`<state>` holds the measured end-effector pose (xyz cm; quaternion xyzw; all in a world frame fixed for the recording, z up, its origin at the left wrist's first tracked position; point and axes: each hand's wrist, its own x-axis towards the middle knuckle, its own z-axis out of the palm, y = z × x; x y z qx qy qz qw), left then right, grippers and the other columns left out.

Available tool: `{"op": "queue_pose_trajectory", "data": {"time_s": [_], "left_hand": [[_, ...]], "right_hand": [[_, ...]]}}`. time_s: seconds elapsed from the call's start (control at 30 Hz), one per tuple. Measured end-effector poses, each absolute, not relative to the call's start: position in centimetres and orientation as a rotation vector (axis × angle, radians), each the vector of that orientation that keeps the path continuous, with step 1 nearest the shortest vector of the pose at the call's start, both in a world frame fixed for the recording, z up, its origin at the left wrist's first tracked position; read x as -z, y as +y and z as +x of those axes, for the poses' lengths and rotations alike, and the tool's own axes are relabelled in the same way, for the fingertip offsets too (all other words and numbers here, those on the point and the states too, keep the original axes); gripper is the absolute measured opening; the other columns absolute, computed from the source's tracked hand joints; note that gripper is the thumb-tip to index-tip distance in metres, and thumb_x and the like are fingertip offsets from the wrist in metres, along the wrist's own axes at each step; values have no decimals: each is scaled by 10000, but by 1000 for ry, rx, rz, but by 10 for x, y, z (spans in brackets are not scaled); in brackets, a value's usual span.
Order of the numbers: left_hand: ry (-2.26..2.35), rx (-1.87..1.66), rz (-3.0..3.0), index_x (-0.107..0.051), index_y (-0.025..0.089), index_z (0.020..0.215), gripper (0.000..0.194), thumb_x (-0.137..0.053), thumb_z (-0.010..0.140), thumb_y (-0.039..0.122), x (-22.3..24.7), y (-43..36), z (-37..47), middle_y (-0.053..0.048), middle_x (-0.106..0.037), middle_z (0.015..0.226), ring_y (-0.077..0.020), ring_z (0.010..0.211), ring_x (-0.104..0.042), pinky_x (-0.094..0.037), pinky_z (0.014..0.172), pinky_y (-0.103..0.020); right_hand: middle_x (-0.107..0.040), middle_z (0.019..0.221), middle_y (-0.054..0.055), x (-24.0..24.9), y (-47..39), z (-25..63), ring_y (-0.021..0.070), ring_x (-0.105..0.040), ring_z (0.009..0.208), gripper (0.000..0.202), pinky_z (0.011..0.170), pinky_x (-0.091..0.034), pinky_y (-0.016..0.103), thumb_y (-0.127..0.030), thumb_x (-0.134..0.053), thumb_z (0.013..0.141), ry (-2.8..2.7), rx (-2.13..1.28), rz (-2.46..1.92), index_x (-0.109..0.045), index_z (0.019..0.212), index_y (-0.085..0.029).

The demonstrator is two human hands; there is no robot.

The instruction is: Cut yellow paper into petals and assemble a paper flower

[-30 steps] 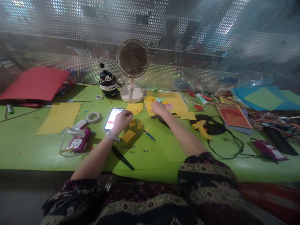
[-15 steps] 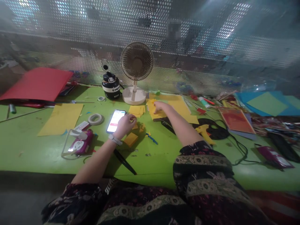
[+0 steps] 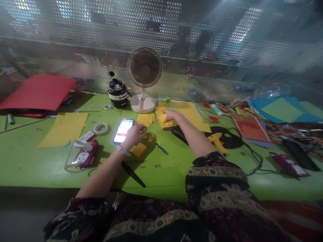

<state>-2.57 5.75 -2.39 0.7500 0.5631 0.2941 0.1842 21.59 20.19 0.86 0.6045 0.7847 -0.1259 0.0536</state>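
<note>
My left hand (image 3: 134,136) rests beside the lit phone (image 3: 123,131), its wrist wearing a pale watch band. Its fingers are curled together, and whatever they may hold is hidden. My right hand (image 3: 170,115) reaches farther out, fingers bent down and closed at small yellow paper pieces (image 3: 161,110) on top of larger yellow sheets (image 3: 188,112). Between the hands lies a stack of cut yellow paper (image 3: 145,119). Nearer to me are an orange-yellow paper block (image 3: 139,150), crumpled yellow scraps (image 3: 151,137) and a blue twisted strip (image 3: 162,149).
A fan (image 3: 143,102) and a dark bottle (image 3: 117,94) stand at the back. Tape (image 3: 101,128) and a purple device (image 3: 87,155) lie left. A yellow glue gun (image 3: 218,141) with a cable lies right. A black pen-like stick (image 3: 133,174) lies near the front edge.
The view has shifted slightly, moving the scene a little to the left. Both hands keep nearly the same place; the right fingers have bent slightly more over the yellow pieces.
</note>
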Motion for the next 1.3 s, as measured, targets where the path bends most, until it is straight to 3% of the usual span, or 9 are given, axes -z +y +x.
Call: {"op": "queue_pose_trajectory", "data": {"time_s": [0.13,0.27,0.5,0.67,0.77,0.93,1.1,1.2,1.3], "left_hand": [[1597,-830,2134,-701,166,905,164,-557,860,231,22,56,-25,-77,-752,911,-200,789,-681,-536,724,-310],[1573,-845,2131,-702,169,893,171,-551,863,243,20,55,-26,-75,-756,900,-196,781,-687,-541,722,-305],[1555,-818,2119,-709,160,890,205,-539,862,271,25,58,-26,-86,-760,903,-205,789,-694,-551,724,-309],[1534,-791,2107,-707,178,872,202,-536,852,282,29,57,-25,-73,-759,895,-196,782,-693,-547,725,-298],[1520,-797,2115,-706,181,879,204,-537,850,293,29,56,-25,-74,-759,900,-195,787,-691,-544,729,-296],[1517,-793,2153,-706,181,878,218,-532,852,310,32,55,-25,-80,-760,912,-203,786,-692,-541,706,-302],[1506,-839,2122,-705,174,884,236,-517,859,314,31,55,-24,-87,-762,926,-202,786,-701,-556,725,-310],[1498,-832,2132,-709,173,888,239,-521,859,318,30,55,-24,-88,-765,922,-204,783,-704,-560,725,-315],[1502,-821,2145,-708,165,888,244,-517,860,314,30,55,-23,-92,-764,908,-206,784,-706,-560,724,-317]], "right_hand": [[-651,1280,99,-20,197,214,316,-611,1120,612,931,-488,385,-319,-858,638,2429,447,1897,-642,1204,-228],[-689,1180,82,-30,180,222,289,-622,1072,569,907,-491,372,-405,-814,696,2548,550,1965,-638,1188,-181],[-718,1005,78,-3,77,246,228,-669,871,395,792,-530,354,-382,-750,752,2693,1466,1722,-679,1060,-145],[-629,1327,149,15,51,256,292,-600,1186,529,1018,-446,412,-342,-738,794,2682,1124,1736,-620,1275,-155],[-595,1379,144,15,49,254,306,-563,1257,541,1039,-436,406,-370,-689,845,2642,852,1793,-582,1343,-188],[-607,1350,110,1,30,244,292,-566,1242,475,1001,-464,383,-466,-567,924,2630,462,1849,-599,1342,-243],[-687,1217,85,-32,39,279,234,-642,1072,362,901,-504,340,-349,-405,1005,2677,247,2085,-665,1225,-226],[-658,1256,164,-44,66,319,307,-618,1135,386,907,-494,376,-224,-536,918,2293,-67,2231,-613,1288,-149],[-637,1264,230,-37,92,347,354,-614,1153,454,905,-491,396,-149,-627,829,1932,-38,2079,-606,1279,-94]]}}
